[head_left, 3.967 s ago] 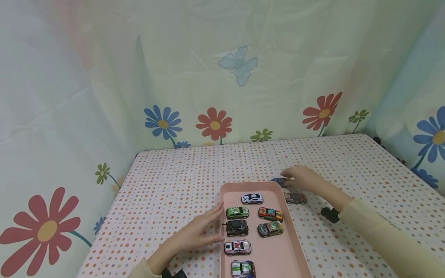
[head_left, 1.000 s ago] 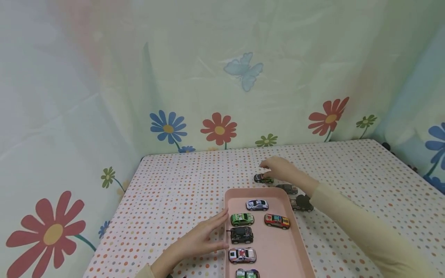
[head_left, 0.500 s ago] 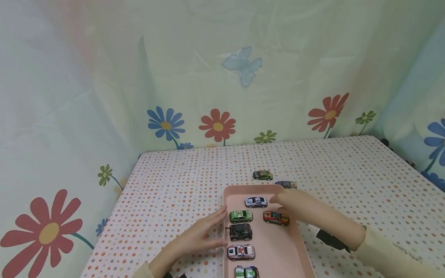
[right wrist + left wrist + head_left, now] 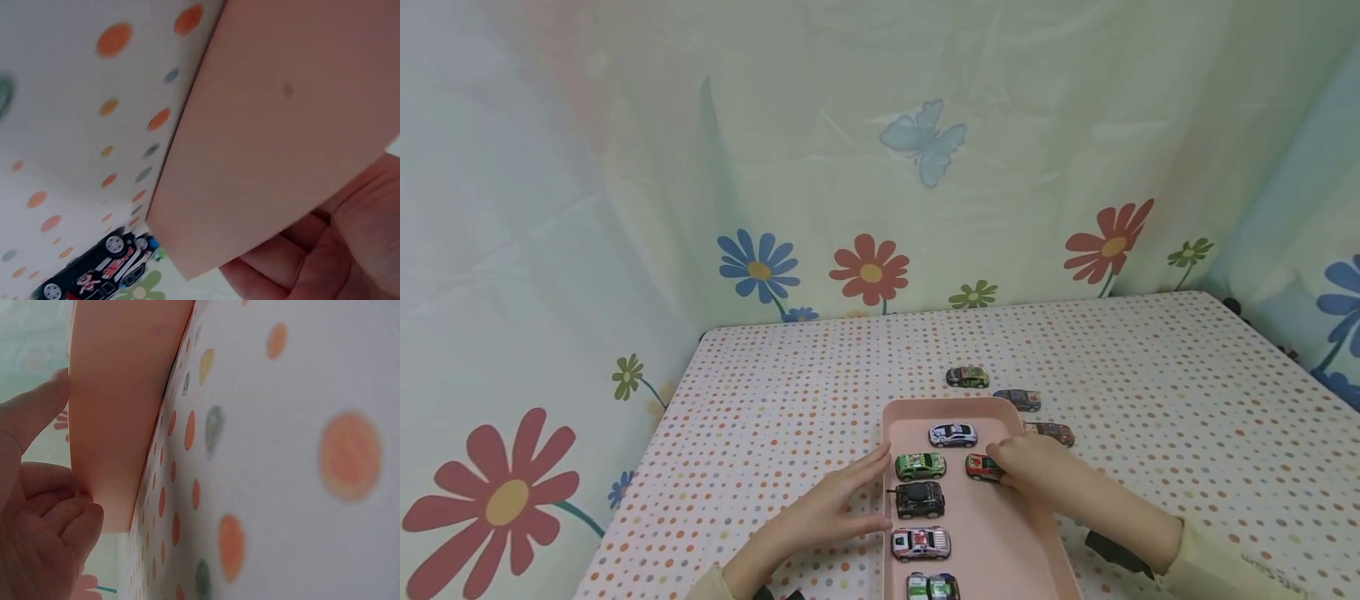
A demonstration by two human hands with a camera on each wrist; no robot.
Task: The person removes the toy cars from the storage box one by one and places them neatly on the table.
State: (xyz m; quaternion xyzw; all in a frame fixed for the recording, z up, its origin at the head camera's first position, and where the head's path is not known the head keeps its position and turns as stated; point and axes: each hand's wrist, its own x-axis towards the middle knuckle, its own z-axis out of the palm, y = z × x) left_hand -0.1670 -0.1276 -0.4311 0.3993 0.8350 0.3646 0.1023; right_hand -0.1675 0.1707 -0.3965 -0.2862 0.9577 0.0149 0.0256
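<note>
In the head view my right hand reaches over the right wall of a pink tray and pinches a red toy car, partly covered by the fingers. The right wrist view shows that hand's curled fingers behind the tray wall. My left hand rests against the tray's left wall, its fingers extended and touching the rim. Inside the tray are a white toy car, a green one, a black one, a white-and-red one and a green-and-white one.
On the dotted tablecloth, a green-and-black toy car stands behind the tray. A dark blue car is at its back right corner, and a brownish-red car sits along its right side. A flowered curtain hangs behind the table.
The green-and-black car has gone from the tray to the table behind it, where my right hand let go. That hand then came back into the tray onto the red car. My left hand stayed put.
</note>
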